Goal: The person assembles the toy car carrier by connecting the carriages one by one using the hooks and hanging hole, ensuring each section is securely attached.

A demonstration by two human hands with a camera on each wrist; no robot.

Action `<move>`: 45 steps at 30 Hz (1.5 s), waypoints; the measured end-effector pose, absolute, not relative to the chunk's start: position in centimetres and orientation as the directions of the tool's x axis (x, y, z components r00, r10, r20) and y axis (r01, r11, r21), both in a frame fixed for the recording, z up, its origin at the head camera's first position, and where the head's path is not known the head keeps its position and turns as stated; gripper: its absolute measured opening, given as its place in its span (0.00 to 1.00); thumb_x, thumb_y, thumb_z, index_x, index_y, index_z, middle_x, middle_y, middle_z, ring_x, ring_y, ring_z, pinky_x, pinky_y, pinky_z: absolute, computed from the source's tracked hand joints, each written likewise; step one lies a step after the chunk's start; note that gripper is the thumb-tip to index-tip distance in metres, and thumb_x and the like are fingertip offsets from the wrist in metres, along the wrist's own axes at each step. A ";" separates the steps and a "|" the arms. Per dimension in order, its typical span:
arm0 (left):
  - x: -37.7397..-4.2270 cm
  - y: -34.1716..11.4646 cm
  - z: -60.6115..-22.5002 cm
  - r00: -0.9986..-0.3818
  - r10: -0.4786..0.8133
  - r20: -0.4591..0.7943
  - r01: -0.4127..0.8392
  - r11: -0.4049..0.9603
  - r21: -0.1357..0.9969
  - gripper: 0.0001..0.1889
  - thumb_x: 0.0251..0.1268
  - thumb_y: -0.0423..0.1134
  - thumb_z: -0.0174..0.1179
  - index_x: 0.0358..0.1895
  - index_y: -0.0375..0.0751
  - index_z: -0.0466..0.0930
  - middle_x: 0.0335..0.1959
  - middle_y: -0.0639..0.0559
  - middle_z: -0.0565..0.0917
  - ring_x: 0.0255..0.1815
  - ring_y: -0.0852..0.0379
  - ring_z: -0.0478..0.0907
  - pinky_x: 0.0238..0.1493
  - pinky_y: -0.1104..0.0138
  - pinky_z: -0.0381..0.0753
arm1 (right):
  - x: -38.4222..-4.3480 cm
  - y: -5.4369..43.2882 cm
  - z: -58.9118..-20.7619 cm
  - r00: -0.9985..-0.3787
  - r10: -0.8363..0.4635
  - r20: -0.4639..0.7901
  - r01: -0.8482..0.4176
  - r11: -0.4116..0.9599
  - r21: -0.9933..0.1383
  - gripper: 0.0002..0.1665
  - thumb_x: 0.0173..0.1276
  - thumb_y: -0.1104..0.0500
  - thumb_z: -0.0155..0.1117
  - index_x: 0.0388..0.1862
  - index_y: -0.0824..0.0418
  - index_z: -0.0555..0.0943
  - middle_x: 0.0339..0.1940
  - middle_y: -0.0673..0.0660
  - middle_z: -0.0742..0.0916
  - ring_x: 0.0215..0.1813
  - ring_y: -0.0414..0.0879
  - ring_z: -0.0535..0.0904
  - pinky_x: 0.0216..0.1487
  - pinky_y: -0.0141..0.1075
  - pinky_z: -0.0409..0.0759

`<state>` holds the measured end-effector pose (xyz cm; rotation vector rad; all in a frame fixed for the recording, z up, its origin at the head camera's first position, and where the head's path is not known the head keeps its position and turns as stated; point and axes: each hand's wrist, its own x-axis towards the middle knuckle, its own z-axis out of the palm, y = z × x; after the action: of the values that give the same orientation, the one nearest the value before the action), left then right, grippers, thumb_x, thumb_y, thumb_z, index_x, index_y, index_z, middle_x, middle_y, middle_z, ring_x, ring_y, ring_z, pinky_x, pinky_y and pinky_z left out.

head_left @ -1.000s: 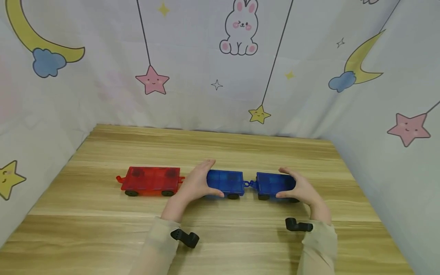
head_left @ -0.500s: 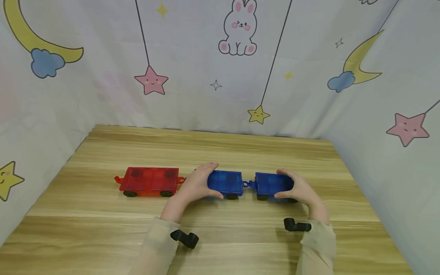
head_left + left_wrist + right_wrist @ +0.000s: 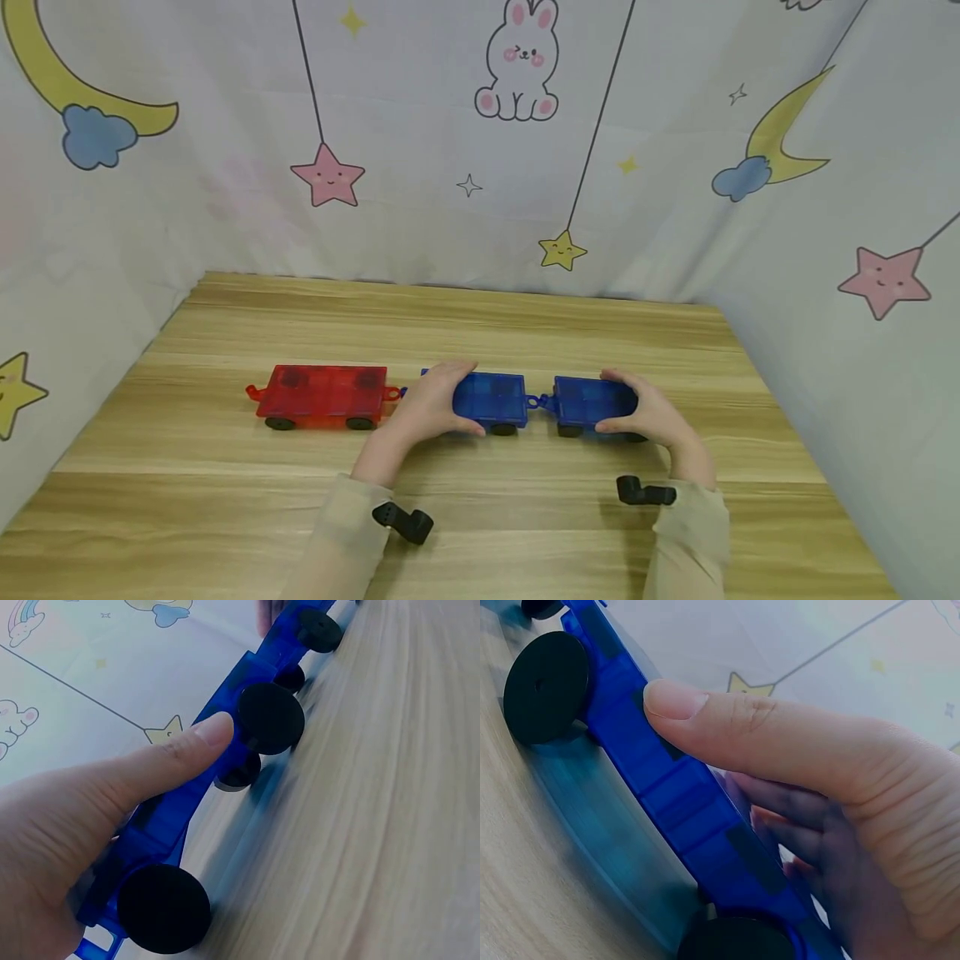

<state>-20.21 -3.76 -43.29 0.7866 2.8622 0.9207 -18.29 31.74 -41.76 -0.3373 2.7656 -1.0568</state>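
On the wooden table two translucent blue toy train cars stand in line to the right of a red toy train car (image 3: 322, 392). My left hand (image 3: 427, 404) grips the middle blue car (image 3: 491, 398), thumb along its near side, above the black wheels. My right hand (image 3: 652, 412) holds the right-hand blue car (image 3: 588, 402) at its right end, with the thumb (image 3: 679, 705) on its side. Hook and ring between the blue cars meet. Beside my left hand, the red car's ring (image 3: 392, 393) sits against a blue hook, partly hidden.
The wooden table (image 3: 480, 517) reaches back to a white curtain (image 3: 420, 225) printed with stars, moons and a rabbit. Curtain walls also rise at the left and right. A black wrist camera (image 3: 405, 522) is strapped to each sleeve.
The head view has shifted slightly. My left fingers have come down a little on the middle blue car, uncovering its far left corner and hook. My right hand keeps its hold.
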 end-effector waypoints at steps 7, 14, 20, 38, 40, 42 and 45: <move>-20.3 -3.8 -43.4 -0.877 0.467 0.115 0.446 0.698 0.560 0.51 0.41 0.55 0.79 0.70 0.37 0.68 0.68 0.42 0.74 0.70 0.43 0.68 0.70 0.49 0.68 | -18.3 31.7 -41.8 -0.958 -0.278 -0.068 -0.157 0.710 -0.686 0.54 0.52 0.52 0.79 0.74 0.66 0.62 0.72 0.68 0.70 0.74 0.69 0.58 0.68 0.66 0.60; -20.3 -3.9 -43.4 -0.885 0.455 0.097 0.422 0.697 0.579 0.50 0.42 0.55 0.78 0.70 0.37 0.67 0.68 0.42 0.73 0.71 0.43 0.66 0.70 0.49 0.67 | -18.3 31.6 -41.9 -0.957 -0.280 -0.068 -0.158 0.707 -0.689 0.54 0.52 0.52 0.79 0.74 0.66 0.63 0.72 0.68 0.70 0.74 0.69 0.58 0.68 0.66 0.60; -20.2 -3.9 -43.3 -0.891 0.447 0.079 0.403 0.698 0.592 0.50 0.43 0.54 0.78 0.71 0.39 0.67 0.69 0.42 0.72 0.72 0.43 0.66 0.71 0.48 0.67 | -18.3 31.6 -41.9 -0.959 -0.275 -0.073 -0.150 0.707 -0.691 0.54 0.52 0.52 0.79 0.74 0.65 0.63 0.72 0.67 0.70 0.74 0.69 0.57 0.68 0.67 0.59; -20.3 -3.9 -43.5 -0.895 0.435 0.101 0.396 0.669 0.629 0.49 0.45 0.54 0.77 0.71 0.39 0.66 0.69 0.41 0.71 0.71 0.42 0.66 0.69 0.46 0.68 | -18.3 31.7 -41.9 -0.956 -0.280 -0.084 -0.146 0.707 -0.692 0.55 0.53 0.51 0.79 0.74 0.65 0.62 0.73 0.67 0.69 0.74 0.69 0.57 0.68 0.67 0.59; -20.3 -3.9 -43.6 -0.894 0.436 0.103 0.398 0.668 0.629 0.49 0.45 0.55 0.77 0.71 0.39 0.65 0.69 0.41 0.71 0.71 0.42 0.66 0.69 0.46 0.68 | -18.4 31.7 -41.9 -0.956 -0.280 -0.085 -0.146 0.706 -0.693 0.55 0.53 0.51 0.79 0.74 0.65 0.62 0.73 0.67 0.69 0.74 0.69 0.57 0.69 0.67 0.59; -20.3 -3.9 -43.5 -0.893 0.437 0.101 0.398 0.667 0.630 0.49 0.45 0.54 0.77 0.71 0.39 0.65 0.69 0.41 0.71 0.71 0.42 0.66 0.69 0.46 0.68 | -18.4 31.7 -41.9 -0.956 -0.281 -0.084 -0.146 0.705 -0.694 0.55 0.53 0.51 0.79 0.74 0.65 0.62 0.73 0.67 0.69 0.74 0.69 0.57 0.69 0.67 0.59; -20.2 -3.8 -43.5 -0.893 0.439 0.101 0.399 0.667 0.629 0.49 0.45 0.54 0.77 0.71 0.39 0.65 0.69 0.41 0.71 0.71 0.42 0.66 0.69 0.46 0.68 | -18.4 31.7 -41.9 -0.955 -0.284 -0.082 -0.150 0.705 -0.693 0.55 0.53 0.51 0.79 0.74 0.65 0.62 0.73 0.67 0.69 0.74 0.69 0.57 0.69 0.67 0.59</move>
<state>-20.25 -3.84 -43.48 0.7078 2.8146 1.0402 -18.40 31.73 -41.88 -0.3506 2.7289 -1.0859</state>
